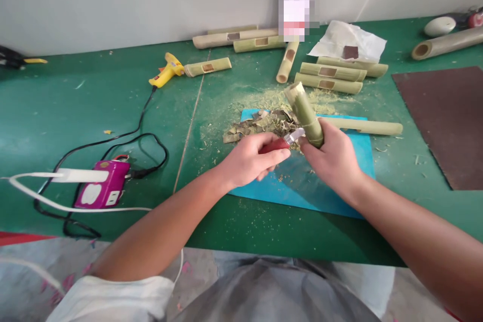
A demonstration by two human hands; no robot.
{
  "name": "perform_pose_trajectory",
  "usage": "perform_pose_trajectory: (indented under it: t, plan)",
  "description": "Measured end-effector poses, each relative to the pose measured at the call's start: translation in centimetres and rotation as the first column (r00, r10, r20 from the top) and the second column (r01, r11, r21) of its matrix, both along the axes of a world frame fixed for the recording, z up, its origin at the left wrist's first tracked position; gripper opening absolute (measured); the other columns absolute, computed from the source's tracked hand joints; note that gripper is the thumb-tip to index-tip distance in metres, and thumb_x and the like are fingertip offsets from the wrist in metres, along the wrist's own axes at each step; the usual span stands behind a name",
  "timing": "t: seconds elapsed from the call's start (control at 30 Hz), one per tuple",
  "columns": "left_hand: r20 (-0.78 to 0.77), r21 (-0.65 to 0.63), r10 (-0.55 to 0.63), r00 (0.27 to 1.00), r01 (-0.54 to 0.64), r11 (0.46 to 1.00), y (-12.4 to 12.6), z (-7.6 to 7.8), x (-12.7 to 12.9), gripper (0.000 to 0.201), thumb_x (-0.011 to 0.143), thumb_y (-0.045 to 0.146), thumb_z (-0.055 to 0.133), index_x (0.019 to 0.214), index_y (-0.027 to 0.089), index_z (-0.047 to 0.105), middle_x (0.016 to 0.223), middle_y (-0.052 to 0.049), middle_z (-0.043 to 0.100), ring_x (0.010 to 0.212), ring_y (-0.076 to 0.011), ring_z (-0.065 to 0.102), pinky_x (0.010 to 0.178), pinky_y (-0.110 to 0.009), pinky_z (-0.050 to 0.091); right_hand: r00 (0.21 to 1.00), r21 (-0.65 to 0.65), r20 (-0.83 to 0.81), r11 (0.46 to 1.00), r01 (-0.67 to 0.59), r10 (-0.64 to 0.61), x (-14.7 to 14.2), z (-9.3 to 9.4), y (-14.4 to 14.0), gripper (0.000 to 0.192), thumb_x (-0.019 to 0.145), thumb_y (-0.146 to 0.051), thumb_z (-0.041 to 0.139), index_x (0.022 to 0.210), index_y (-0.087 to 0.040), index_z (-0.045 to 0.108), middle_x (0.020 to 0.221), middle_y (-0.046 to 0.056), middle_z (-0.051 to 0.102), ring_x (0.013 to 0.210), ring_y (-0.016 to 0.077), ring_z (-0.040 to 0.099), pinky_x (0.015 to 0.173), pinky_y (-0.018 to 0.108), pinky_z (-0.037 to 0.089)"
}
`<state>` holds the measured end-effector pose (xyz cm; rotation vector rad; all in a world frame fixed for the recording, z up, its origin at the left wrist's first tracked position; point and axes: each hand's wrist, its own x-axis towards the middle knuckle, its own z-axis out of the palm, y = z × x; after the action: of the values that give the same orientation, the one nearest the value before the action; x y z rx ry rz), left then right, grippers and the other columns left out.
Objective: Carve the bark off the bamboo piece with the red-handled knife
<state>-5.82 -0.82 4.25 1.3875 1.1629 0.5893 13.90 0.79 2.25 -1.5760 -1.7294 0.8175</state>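
My left hand (253, 158) is closed around the red handle of a knife (277, 145), whose short metal blade points right, close to the bamboo. In my right hand (334, 158) is a green bamboo tube (305, 113), gripped at its lower end and tilted with the upper end leaning left. I cannot tell whether the blade touches the tube. Below both hands lies a blue sheet (290, 191). A heap of bark-like shavings (264, 126) covers its far left corner. Another bamboo tube (373, 127) lies across the sheet's far right edge.
Several notched bamboo tubes (324, 83) lie at the back, near white paper (349, 40) bearing a dark square. On the left are a yellow glue gun (166, 71) and a purple power block (101, 186) with trailing cables. A dark brown sheet (449, 126) lies at right.
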Motion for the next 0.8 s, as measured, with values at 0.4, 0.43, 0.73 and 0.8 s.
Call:
perform_pose_trajectory:
  t: [0.4, 0.43, 0.73, 0.8]
  plan:
    - [-0.075, -0.142, -0.027, 0.997, 0.016, 0.99, -0.4, 0.8, 1.2, 0.03, 0.089, 0.038, 0.064, 0.074, 0.022, 0.044, 0.044, 0.011, 0.04, 0.036, -0.0062, 0.036, 0.039, -0.022, 0.029, 0.988, 0.023, 0.155, 0.999, -0.03, 0.026, -0.4, 0.3, -0.2, 0.014, 0.075, -0.029, 0.059, 0.083, -0.027, 0.047, 0.064, -0.001, 0.056, 0.054, 0.017, 0.045, 0.057, 0.031, 0.034]
    - [-0.125, -0.087, -0.009, 0.992, -0.002, 0.996, -0.4, 0.8, 1.4, 0.03, 0.089, 0.038, 0.065, 0.074, 0.022, 0.045, 0.046, 0.01, 0.04, 0.04, -0.0066, 0.037, 0.041, -0.023, 0.028, 0.988, 0.017, 0.153, 0.999, -0.028, 0.025, -0.4, 0.3, -0.1, 0.015, 0.074, -0.028, 0.059, 0.081, -0.027, 0.046, 0.063, -0.002, 0.055, 0.053, 0.0163, 0.043, 0.056, 0.031, 0.034]
    - [-0.33, 0.224, 0.058, 0.942, 0.018, 0.974, 0.0, -0.3, 1.5, 0.035, 0.085, 0.035, 0.064, 0.066, 0.02, 0.037, 0.06, 0.007, 0.036, 0.059, -0.0081, 0.03, 0.058, -0.026, 0.028, 0.99, -0.018, 0.135, 0.999, -0.03, 0.033, -0.5, 0.3, 0.2, 0.017, 0.074, -0.025, 0.059, 0.078, -0.028, 0.042, 0.062, -0.002, 0.054, 0.052, 0.0149, 0.038, 0.053, 0.03, 0.031]
    - [-0.335, 0.25, 0.067, 0.94, 0.021, 0.968, 0.0, -0.4, 1.5, 0.035, 0.085, 0.034, 0.063, 0.066, 0.021, 0.037, 0.059, 0.007, 0.036, 0.059, -0.0081, 0.029, 0.058, -0.026, 0.028, 0.991, -0.03, 0.128, 0.999, -0.029, 0.032, -0.5, 0.3, 0.3, 0.017, 0.074, -0.024, 0.059, 0.078, -0.028, 0.042, 0.062, -0.003, 0.054, 0.053, 0.0151, 0.038, 0.053, 0.03, 0.031]
